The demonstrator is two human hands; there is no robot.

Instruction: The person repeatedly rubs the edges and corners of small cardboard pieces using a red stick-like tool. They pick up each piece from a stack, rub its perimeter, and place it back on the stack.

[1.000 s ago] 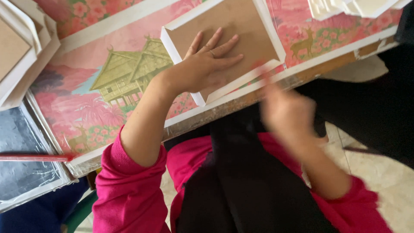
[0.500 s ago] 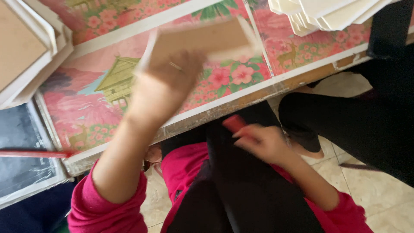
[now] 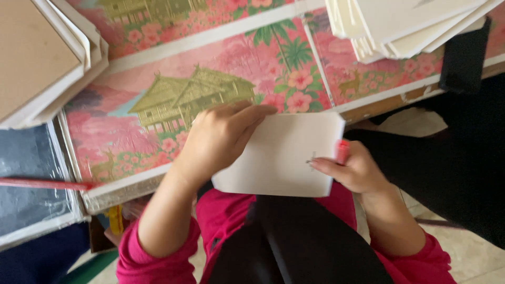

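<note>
Both hands busy over the near edge of the desk (image 3: pixel 221 37): left hand (image 3: pixel 221 138) gripping the white card (image 3: pixel 279 155) by its left edge, right hand (image 3: pixel 353 171) pinching a red pen (image 3: pixel 342 151) at the card's right edge. Small dark mark already drawn there, rest of face blank. Pen tip hidden; stacks of white sheets (image 3: pixel 400 26) and boards (image 3: pixel 37 58) cut off by frame.
</note>
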